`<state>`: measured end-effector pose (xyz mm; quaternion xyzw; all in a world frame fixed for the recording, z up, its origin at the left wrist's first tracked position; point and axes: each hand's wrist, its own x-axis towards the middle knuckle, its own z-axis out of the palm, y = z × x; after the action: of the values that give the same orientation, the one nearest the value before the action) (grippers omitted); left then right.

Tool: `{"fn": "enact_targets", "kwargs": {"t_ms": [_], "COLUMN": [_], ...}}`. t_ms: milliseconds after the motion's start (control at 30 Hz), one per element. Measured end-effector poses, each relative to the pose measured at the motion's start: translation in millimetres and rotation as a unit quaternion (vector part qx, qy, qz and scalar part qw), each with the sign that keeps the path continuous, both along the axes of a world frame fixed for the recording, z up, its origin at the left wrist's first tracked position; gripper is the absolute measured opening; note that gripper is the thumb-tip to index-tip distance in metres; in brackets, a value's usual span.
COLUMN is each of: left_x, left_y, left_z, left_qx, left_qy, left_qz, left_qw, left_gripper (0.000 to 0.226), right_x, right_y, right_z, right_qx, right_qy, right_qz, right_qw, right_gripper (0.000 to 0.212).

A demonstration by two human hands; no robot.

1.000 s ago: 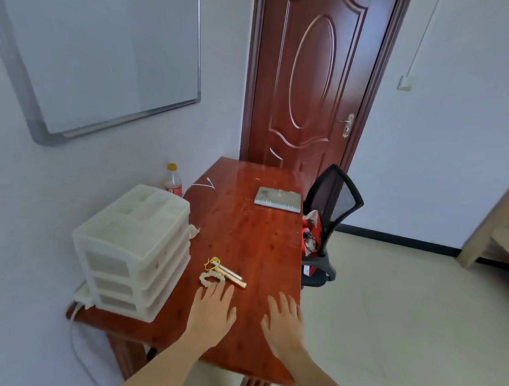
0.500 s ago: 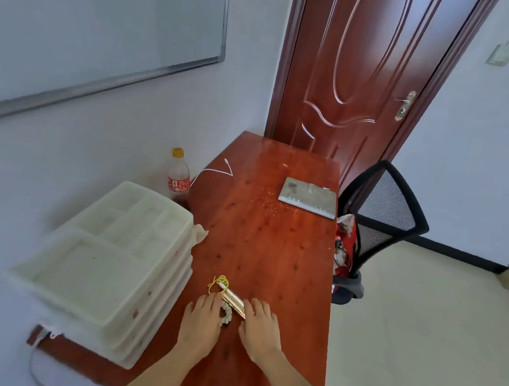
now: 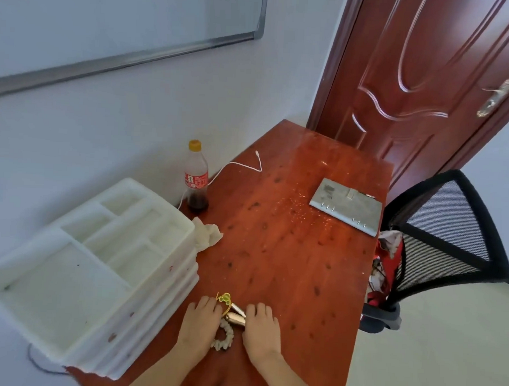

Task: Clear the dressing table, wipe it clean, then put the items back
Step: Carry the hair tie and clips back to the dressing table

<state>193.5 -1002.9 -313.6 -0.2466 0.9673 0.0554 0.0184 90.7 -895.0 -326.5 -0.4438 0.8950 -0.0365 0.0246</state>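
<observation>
Closing in — hands (image 3: 230, 329) now flank gold tubes (image 3: 236, 317) | scrunchie (image 3: 223, 337) between

There is just one camera, worn on the person's head. It looks forward and down along the red-brown table (image 3: 288, 252) from its near end. Both hands sit close at the bottom of the view. The door (image 3: 428, 69) stands far off at the top. The wide lens bends straight edges near the sides.
</observation>
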Motion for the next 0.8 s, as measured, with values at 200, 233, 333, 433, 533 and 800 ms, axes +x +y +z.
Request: {"fn": "enact_targets", "kwargs": {"t_ms": [200,233,333,433,533,800], "left_x": [8,11,18,36,64,170], "left_y": [1,0,0,10,24,79], "left_z": [6,9,19,39,40,45], "left_qx": [0.01,0.017,0.042,0.065,0.073,0.008], "left_qy": [0.019,0.022,0.048,0.062,0.078,0.069], "left_qz": [0.028,0.032,0.056,0.093,0.14,0.322], "left_qw": [0.999,0.999,0.996,0.992,0.984,0.944], "left_gripper": [0.043,0.045,0.046,0.014,0.018,0.02], "right_x": [-21,-23,-22,-15,4,101], "right_y": [-3,-4,-10,-12,-10,-8], "right_z": [-2,-1,9,16,16,42], "right_qx": [0.006,0.009,-0.006,-0.033,-0.056,-0.091], "right_qy": [-0.007,-0.009,-0.042,-0.058,-0.068,-0.107], "right_qz": [-0.01,-0.007,0.011,0.084,0.156,0.299], "right_qw": [1.0,1.0,0.999,0.994,0.984,0.944], "right_gripper": [0.041,0.039,0.035,0.038,0.053,0.038]}}
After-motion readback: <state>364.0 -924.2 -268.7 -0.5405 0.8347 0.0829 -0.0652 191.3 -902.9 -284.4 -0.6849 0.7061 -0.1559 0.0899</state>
